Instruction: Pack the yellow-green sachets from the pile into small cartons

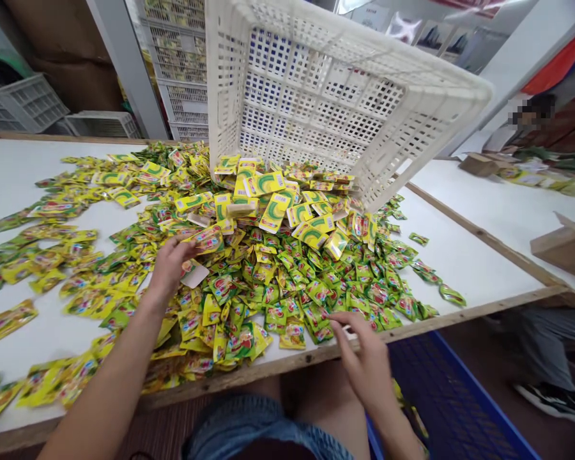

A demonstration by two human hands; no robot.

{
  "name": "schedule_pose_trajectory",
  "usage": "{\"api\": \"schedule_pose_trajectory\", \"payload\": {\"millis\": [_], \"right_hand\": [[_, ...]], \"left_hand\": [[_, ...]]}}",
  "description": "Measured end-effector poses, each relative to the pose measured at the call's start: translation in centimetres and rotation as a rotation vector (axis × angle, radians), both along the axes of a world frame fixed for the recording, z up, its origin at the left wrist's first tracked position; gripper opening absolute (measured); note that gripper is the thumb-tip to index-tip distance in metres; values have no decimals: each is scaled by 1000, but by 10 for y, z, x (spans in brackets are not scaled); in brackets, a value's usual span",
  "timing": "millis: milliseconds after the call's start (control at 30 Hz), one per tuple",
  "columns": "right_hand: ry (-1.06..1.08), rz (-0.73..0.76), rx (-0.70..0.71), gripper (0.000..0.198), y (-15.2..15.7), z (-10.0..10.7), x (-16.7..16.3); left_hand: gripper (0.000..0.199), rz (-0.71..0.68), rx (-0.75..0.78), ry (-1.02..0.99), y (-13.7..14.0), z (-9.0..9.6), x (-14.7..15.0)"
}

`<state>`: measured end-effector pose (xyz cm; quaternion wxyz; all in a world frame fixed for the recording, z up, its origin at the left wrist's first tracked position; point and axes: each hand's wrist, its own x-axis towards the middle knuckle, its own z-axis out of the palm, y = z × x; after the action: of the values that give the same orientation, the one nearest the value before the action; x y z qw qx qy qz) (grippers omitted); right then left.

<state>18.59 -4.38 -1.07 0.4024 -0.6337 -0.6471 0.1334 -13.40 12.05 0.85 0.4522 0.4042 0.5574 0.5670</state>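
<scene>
White plastic crate [407, 61]: upper left corner cut off by the top edge; lower rim hidden by yellow packets [275, 212]. Blue crate [482, 391]: cut off by the bottom edge, partly hidden behind the right forearm [390, 412]. Lettering on green packets [320, 292]: too small to read. Right hand [368, 354]: fingertip grip indistinct.

Bright, whitish light falls fairly evenly across the desk [464, 230], whose bare surface looks pale and almost shadowless. Glare whitens spots along the top edge. Beneath, the light drops off, and the blue basket [453, 390] sits in dim shade. The wide lens stretches the borders (the left forearm [117, 364] seems overlong), the far-left packets [10, 319] look smeared, perhaps from motion, and a blocky patch covers part of the right background.
</scene>
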Motion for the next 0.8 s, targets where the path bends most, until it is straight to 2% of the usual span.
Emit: {"api": "schedule_pose_trajectory", "payload": {"millis": [67,167,233,367,433,500,633,700,800], "right_hand": [[-35,62,-38,16,17,-10,-20],[-136,37,9,26,38,-26,-41],[-187,8,47,35,44,-33,-49],[-233,-61,29,32,42,-45,-61],[-218,-82,6,31,39,-51,-66],[-153,-75,-17,29,37,-55,-70],[-27,4,-54,22,34,-49,-72],[-53,63,-46,19,31,-42,-73],[-180,235,-37,27,25,-32,-75]], "left_hand": [[27,-65,-20,-209,-4,4,3],[28,-105,-63,-325,-10,4,8],[29,-111,-98,-300,-13,1,9],[29,6,-68,-151,-16,-4,2],[28,44,-57,-201,-19,-4,-3],[32,2,-80,-312,-24,-3,-7],[39,-177,-104,-544,-42,1,-4],[38,-210,-68,-605,-52,3,1],[36,-238,-25,-669,-67,8,11]]}}
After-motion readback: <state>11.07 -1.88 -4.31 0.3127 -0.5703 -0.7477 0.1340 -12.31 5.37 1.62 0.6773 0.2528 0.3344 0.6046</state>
